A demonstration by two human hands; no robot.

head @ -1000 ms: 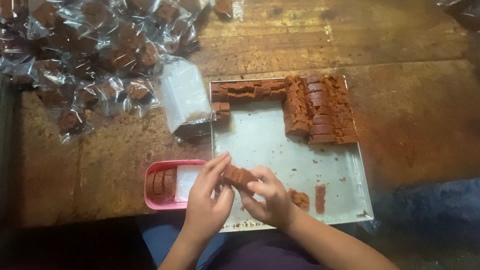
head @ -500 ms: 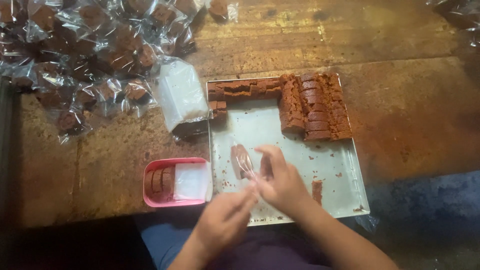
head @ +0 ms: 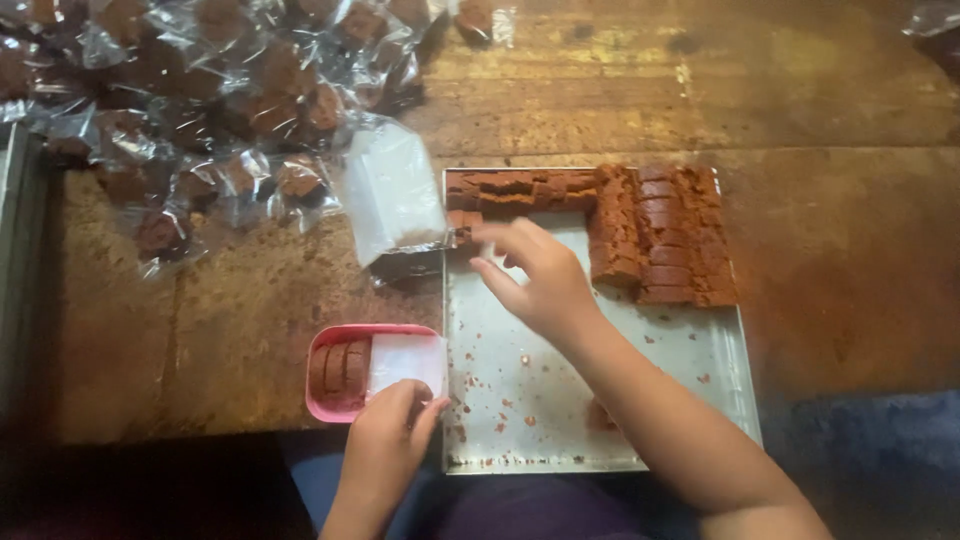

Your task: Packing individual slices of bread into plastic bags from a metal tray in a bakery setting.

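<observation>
My right hand [head: 535, 275] reaches over the upper left of a metal tray [head: 600, 462], fingers apart and blurred, with nothing seen in it. It is close to a row of brown slices [head: 520, 188] and a stack of clear bags [head: 390, 190]. A block of brown cake slices [head: 660, 235] fills the tray's far right. My left hand [head: 395, 425] rests its fingertips on the near right corner of a pink box [head: 325, 345], on the white sheet [head: 405, 362] inside. Brown slices [head: 340, 368] lie in the box's left half.
A heap of brown pieces wrapped in clear plastic [head: 200, 120] covers the far left of the worn wooden table [head: 850, 250]. Crumbs dot the tray floor. A brown piece [head: 597, 415] shows beside my right forearm. A grey edge [head: 15, 270] runs down the left border.
My hands have parted. The right hand went from the tray's near middle up to its far left corner. The left hand dropped down to the pink box.
</observation>
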